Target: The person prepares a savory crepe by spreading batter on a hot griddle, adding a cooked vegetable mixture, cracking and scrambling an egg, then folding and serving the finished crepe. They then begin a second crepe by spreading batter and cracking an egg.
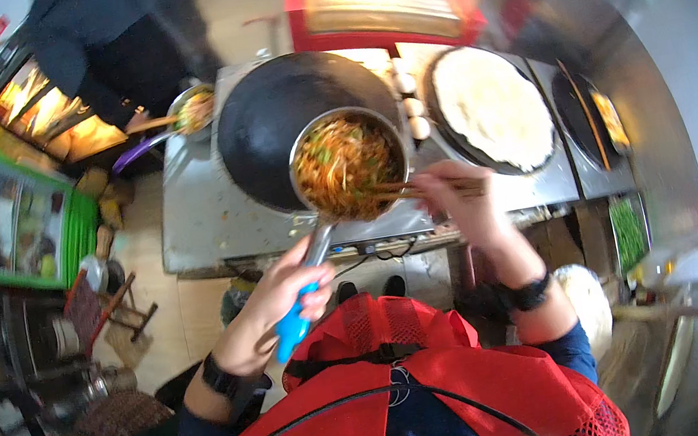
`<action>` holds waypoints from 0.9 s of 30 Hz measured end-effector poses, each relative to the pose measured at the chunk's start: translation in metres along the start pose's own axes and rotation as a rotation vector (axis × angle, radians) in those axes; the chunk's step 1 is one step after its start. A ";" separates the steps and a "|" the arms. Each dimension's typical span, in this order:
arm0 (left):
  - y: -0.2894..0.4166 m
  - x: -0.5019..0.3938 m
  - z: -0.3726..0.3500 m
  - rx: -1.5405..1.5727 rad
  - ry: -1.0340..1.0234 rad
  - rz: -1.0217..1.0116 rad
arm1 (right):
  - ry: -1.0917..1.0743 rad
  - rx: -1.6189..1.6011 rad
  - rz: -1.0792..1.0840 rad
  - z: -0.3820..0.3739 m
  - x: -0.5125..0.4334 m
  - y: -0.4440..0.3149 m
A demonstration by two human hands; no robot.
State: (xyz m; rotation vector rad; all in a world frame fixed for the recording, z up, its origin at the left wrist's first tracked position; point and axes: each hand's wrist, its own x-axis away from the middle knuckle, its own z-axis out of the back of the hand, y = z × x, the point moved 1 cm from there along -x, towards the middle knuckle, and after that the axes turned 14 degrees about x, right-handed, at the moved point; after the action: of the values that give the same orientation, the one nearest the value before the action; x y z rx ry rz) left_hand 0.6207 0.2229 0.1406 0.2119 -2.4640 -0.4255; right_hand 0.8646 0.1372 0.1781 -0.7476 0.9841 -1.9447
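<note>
With my left hand [297, 281] I grip the blue and metal handle of a small metal pan [396, 135]. The pan is held above the front right part of a large round black griddle [272, 120]. Shredded, reddish-brown food [344, 164] with green bits fills the pan; it looks like noodles or shredded vegetables. My right hand [459, 200] is closed on wooden chopsticks [402, 189], whose tips reach into the food at the pan's right side. Fingers hide part of the chopsticks.
Several eggs [413, 105] line the gap between the griddle and a second round plate bearing a pale flatbread [495, 106]. Farther right, a stick [585, 115] lies over a dark plate. At the left, another person [109, 44] is near a purple-handled pan [195, 112]. A red-framed warmer [383, 0] stands behind.
</note>
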 end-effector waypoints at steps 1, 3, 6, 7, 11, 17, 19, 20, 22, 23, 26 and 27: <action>0.000 0.005 -0.001 -0.026 -0.003 0.075 | 0.109 -0.024 -0.173 0.023 0.013 0.007; -0.011 -0.009 -0.010 0.029 -0.109 0.120 | 0.366 -0.270 -0.085 0.020 0.025 0.022; -0.028 -0.031 -0.024 -0.048 -0.152 0.138 | 0.299 0.080 0.310 0.022 0.066 0.048; -0.035 -0.020 -0.027 -0.082 -0.101 0.169 | 0.236 -0.252 0.172 0.028 0.092 0.059; -0.092 0.000 -0.040 -0.038 -0.216 0.330 | 0.623 0.110 0.151 0.050 0.167 0.070; -0.155 0.000 -0.077 -0.065 -0.367 0.522 | 0.752 0.352 0.300 0.073 0.271 0.103; -0.191 -0.017 -0.093 -0.009 -0.320 0.592 | 0.759 0.620 0.315 0.071 0.286 0.118; -0.206 -0.024 -0.101 0.037 -0.303 0.618 | 0.691 0.749 0.341 0.070 0.300 0.127; -0.225 -0.021 -0.112 -0.041 -0.332 0.612 | 0.684 0.832 0.219 0.065 0.335 0.146; -0.234 -0.019 -0.115 -0.049 -0.356 0.634 | 0.639 0.835 0.175 0.068 0.360 0.162; -0.255 -0.011 -0.116 -0.128 -0.366 0.598 | 0.769 0.655 -0.113 0.073 0.414 0.222; -0.261 -0.010 -0.116 -0.138 -0.349 0.594 | 0.793 0.767 -0.180 0.077 0.426 0.244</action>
State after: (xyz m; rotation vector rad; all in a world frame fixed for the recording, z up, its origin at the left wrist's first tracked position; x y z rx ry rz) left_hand 0.7115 -0.0478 0.1308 -0.6892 -2.6548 -0.3877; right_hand 0.8105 -0.3456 0.0726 0.4194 0.4870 -2.5777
